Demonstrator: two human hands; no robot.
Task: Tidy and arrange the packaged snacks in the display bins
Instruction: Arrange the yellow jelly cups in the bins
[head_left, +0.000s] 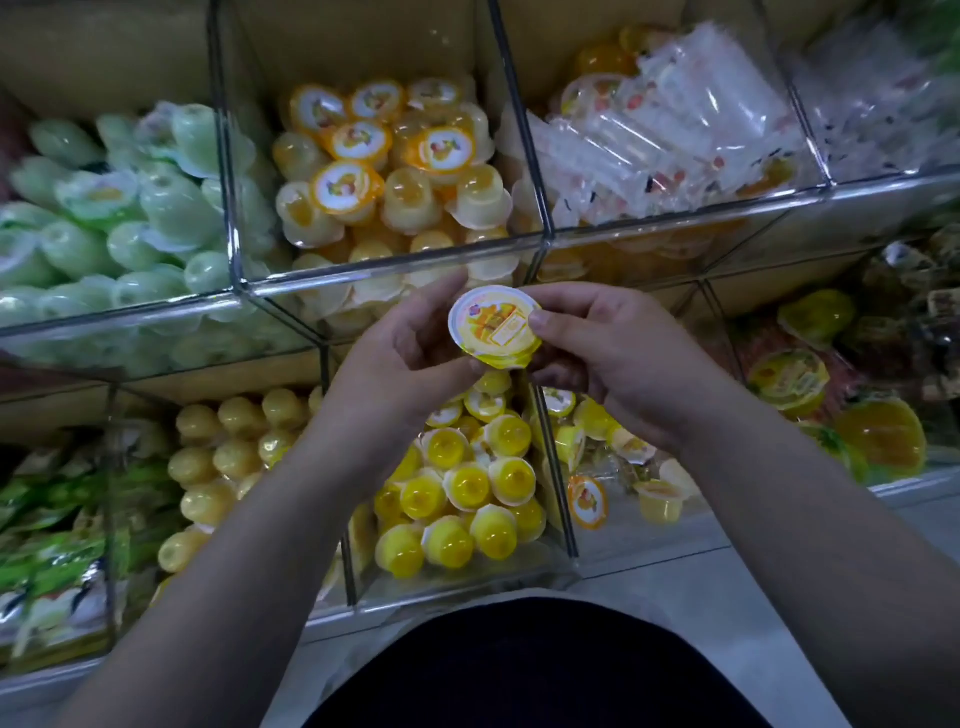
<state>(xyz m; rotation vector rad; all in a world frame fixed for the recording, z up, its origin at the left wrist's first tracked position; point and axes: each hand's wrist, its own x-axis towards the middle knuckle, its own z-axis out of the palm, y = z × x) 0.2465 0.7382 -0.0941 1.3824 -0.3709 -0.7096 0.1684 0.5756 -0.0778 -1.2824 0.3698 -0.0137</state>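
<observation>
- The cup (493, 325), a small jelly cup with a yellow and white foil lid, is held between both hands in mid-air, lid tilted up towards the camera.
- The left hand (410, 358) grips the cup's left side: fingers curled behind it, thumb tip at its lower left rim.
- The right hand (613, 353) pinches the cup's right side: thumb pressed on the lid's edge, fingers curled underneath.
- The hands are close together, joined only by the cup.
- Directly below the cup a clear bin (457, 590) holds bright yellow cups (462, 499), most lying bottom-up.
- Below and left of the cup lie pale cups (218, 467), and further left green bags (57, 545).
- Above the cup, behind a clear front wall, orange-lid cups (395, 171) are heaped, some lid-up and some overturned.
- Above and left of the cup are green cups (130, 218).
- Above and right of the cup clear packets (675, 130) lie piled over a few orange cups.
- To the cup's lower right a few loose cups (613, 467) lie scattered in the neighbouring bin.
- Further right of the cup are larger orange tubs (883, 436); their labels are too blurred to read.
</observation>
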